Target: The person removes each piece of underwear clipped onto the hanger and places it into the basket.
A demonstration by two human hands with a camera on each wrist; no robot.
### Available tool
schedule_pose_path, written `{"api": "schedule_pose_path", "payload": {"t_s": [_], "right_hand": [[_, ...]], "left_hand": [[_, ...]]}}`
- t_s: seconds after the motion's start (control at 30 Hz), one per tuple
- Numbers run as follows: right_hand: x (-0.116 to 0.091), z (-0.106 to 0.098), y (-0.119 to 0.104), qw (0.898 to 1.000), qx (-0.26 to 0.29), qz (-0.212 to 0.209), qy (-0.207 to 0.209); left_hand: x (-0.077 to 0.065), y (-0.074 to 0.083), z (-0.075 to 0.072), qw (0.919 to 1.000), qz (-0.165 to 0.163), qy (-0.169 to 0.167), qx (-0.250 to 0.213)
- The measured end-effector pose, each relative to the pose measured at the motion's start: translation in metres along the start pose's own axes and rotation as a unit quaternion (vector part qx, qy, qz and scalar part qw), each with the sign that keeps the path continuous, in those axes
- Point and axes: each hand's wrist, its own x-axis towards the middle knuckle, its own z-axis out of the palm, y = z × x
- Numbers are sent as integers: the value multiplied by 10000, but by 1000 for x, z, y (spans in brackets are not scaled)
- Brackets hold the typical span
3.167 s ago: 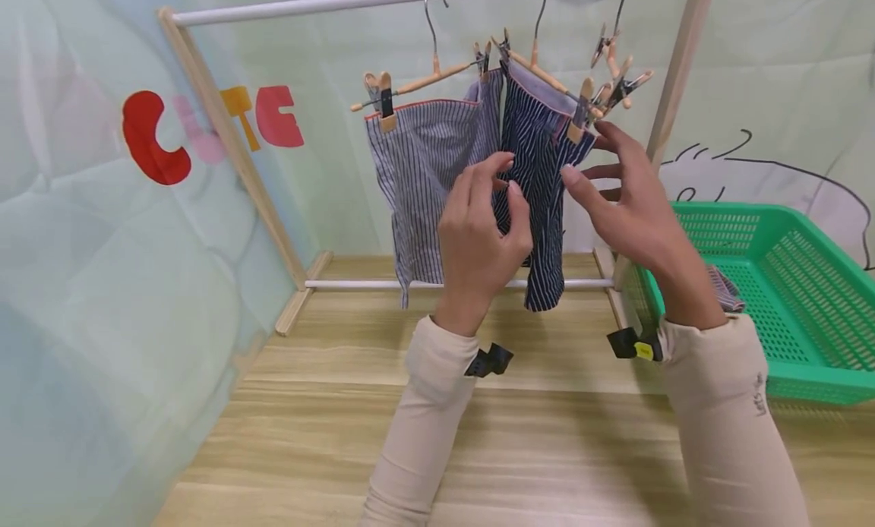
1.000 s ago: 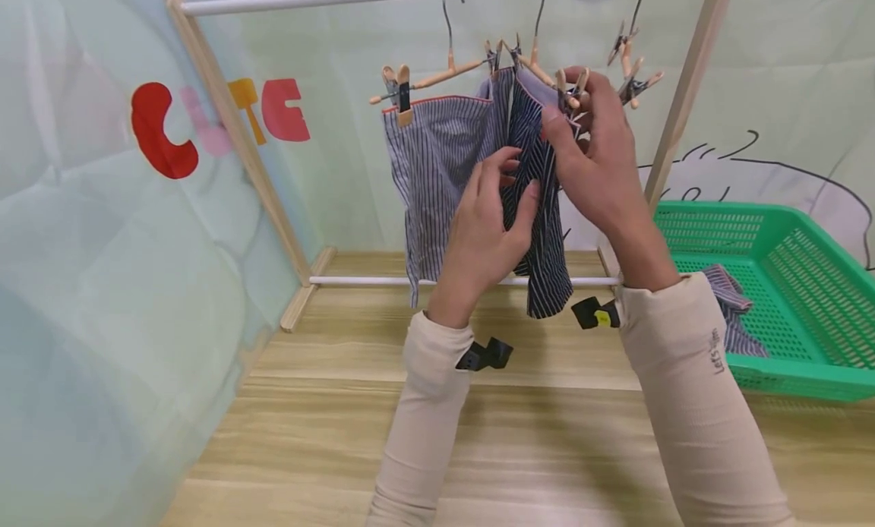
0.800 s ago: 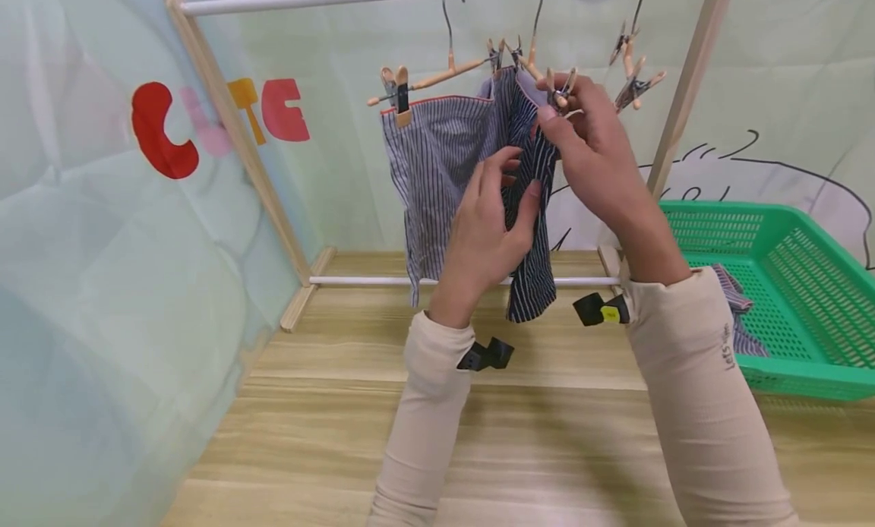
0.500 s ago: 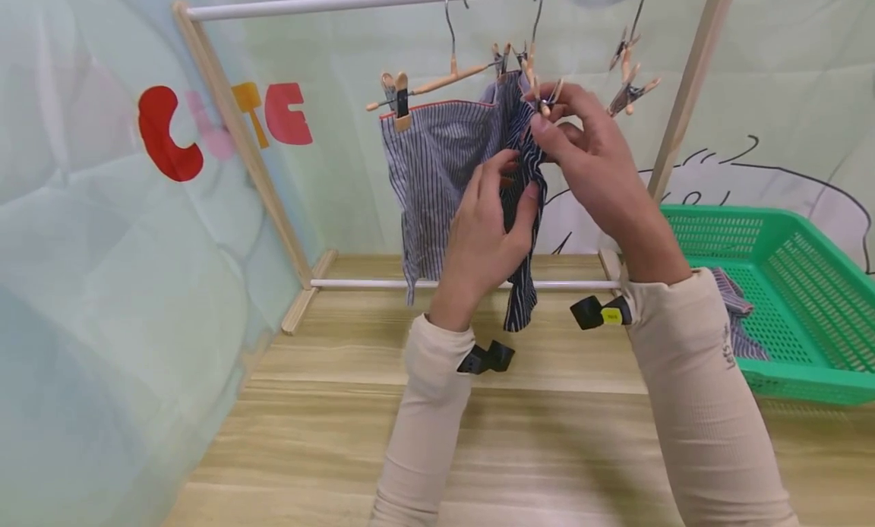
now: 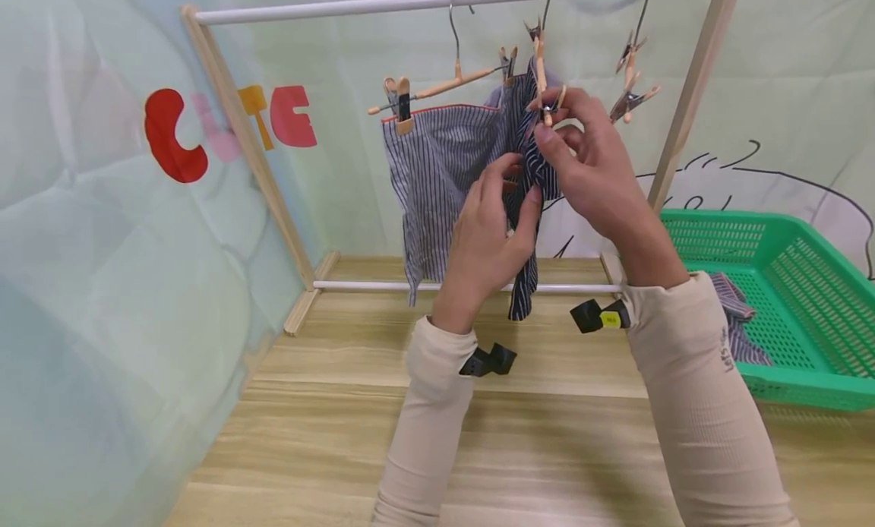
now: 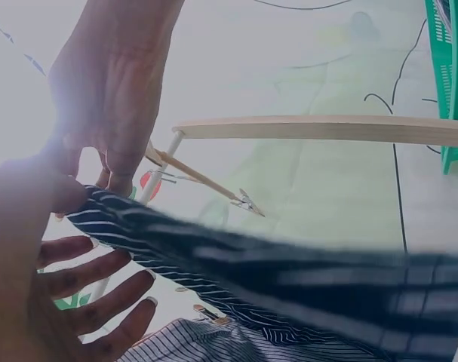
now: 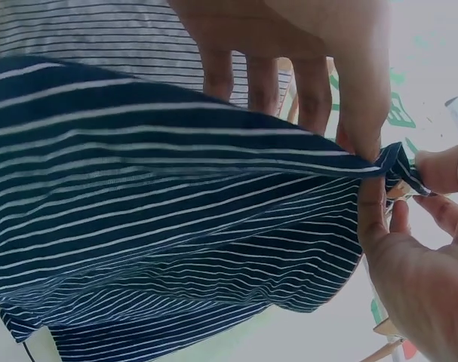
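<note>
Navy white-striped shorts (image 5: 526,269) hang from a clip hanger (image 5: 540,60), turned nearly edge-on in the head view. At the hanger's near end my right hand (image 5: 598,155) pinches the waist corner of these shorts, beside the clip (image 5: 548,111). Lower down, my left hand (image 5: 485,238) has its fingers and thumb on either side of the cloth. The left wrist view shows the left fingers (image 6: 108,294) spread and fairly straight. Striped cloth (image 7: 138,143) fills the right wrist view, bunched at the corner. Grey striped shorts (image 5: 437,185) hang just to the left on another hanger (image 5: 458,79).
A white rail (image 5: 328,8) on a wooden frame (image 5: 690,94) carries the hangers. At the right hangs another clip hanger (image 5: 630,79) without a garment. The green basket (image 5: 807,383) holds a striped garment (image 5: 738,322). Beneath is a wooden table (image 5: 328,436).
My right hand has come left onto the navy shorts' waist corner. The hanger has swung edge-on, and the shorts have turned with it. My left hand has stayed almost in place.
</note>
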Motion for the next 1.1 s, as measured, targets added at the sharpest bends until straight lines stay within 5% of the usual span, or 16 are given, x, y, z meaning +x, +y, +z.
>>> {"api": "schedule_pose_path", "payload": {"t_s": [1.1], "right_hand": [[-19, -3, 10, 9984, -457, -336, -86]], "left_hand": [[1, 2, 5, 9980, 477, 293, -300]]}}
